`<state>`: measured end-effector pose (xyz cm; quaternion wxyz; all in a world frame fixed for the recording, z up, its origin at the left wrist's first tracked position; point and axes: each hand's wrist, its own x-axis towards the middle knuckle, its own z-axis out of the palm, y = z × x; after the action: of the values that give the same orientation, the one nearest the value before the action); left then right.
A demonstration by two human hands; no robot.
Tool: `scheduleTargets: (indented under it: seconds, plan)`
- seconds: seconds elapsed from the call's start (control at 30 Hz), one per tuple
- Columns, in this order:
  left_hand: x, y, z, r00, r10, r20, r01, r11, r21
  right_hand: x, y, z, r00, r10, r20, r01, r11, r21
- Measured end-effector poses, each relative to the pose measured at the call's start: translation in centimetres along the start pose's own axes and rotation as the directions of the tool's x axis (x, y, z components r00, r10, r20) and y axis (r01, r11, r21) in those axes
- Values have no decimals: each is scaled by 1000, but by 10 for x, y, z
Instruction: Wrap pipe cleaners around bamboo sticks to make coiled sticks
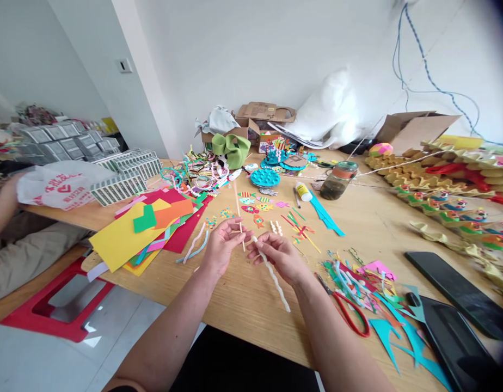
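Above the table's near middle, my left hand (225, 246) pinches a thin pale stick (237, 204) that stands nearly upright, its top pointing away from me. Close beside it on the right, my right hand (278, 255) holds the upper end of a white fuzzy pipe cleaner (276, 280) between thumb and fingers. The pipe cleaner's wavy tail hangs down toward the table's front edge. The fingertips of both hands are almost touching. Beyond them lie small decorated paper fish (258, 220) and white beads (276, 227). Pink and blue pipe cleaners (198, 245) rest left of my left hand.
Coloured paper sheets (129, 237) are piled at left. Red-handled scissors (351, 313), paper scraps (384, 326) and phones (459, 288) lie at right. Farther back are a glass jar (339, 181), a glue bottle (303, 191) and egg cartons (402, 174). Another person's arm (6, 204) shows at far left.
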<state>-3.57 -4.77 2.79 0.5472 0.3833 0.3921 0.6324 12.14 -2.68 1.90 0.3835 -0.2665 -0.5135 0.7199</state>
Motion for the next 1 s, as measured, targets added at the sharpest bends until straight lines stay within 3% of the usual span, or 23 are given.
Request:
scheduleTargets:
  seconds: [0.1, 0.17, 0.27, 0.37, 0.43, 0.5, 0.57, 0.63, 0.7, 0.77, 0.87, 0.93, 1.0]
  plan:
    - [-3, 1, 6, 998, 59, -13, -58, 996, 62, 0, 3, 5, 995, 21, 95, -20, 1000, -5]
    - [-4, 0, 8, 996, 89, -13, -87, 992, 93, 1, 5, 7, 995, 1, 99, -1, 1000, -4]
    - [-5, -1, 7, 991, 135, -19, -130, 977, 169, 2, 6, 5, 998, -34, 48, 35, 999, -9]
    - [-8, 1, -1, 978, 205, -30, -178, 906, 384, 3, 2, 1, 997, -45, -56, 46, 999, 2]
    - [-13, 8, -6, 961, 277, -7, -216, 765, 607, 3, -2, -1, 992, -40, -118, 39, 999, -12]
    - [-20, 20, -8, 922, 384, 46, -274, 565, 778, 3, -6, -2, 989, -35, -141, 29, 999, -43]
    - [-26, 33, -4, 864, 472, 176, -364, 343, 866, 2, -8, -2, 991, -35, -125, 26, 997, -75]
    - [-28, 42, 3, 820, 454, 348, -460, 161, 873, 1, -8, -2, 996, -40, -74, 32, 995, -99]
    - [-25, 45, 9, 801, 349, 486, -550, 108, 828, -1, -8, -2, 999, -47, -18, 44, 993, -111]
    - [-18, 41, 10, 811, 222, 541, -578, 164, 799, -2, -8, -2, 999, -46, 12, 47, 994, -103]
    - [-8, 31, 7, 872, 167, 460, -489, 313, 814, -3, -10, -7, 1000, -24, -3, 23, 999, -22]
    - [-2, 26, 6, 929, 147, 340, -366, 507, 780, -2, -12, -12, 997, -12, -79, 16, 999, 47]
    - [2, 24, 8, 976, 7, 219, -154, 735, 660, 0, -14, -17, 983, -16, -181, 32, 996, 85]
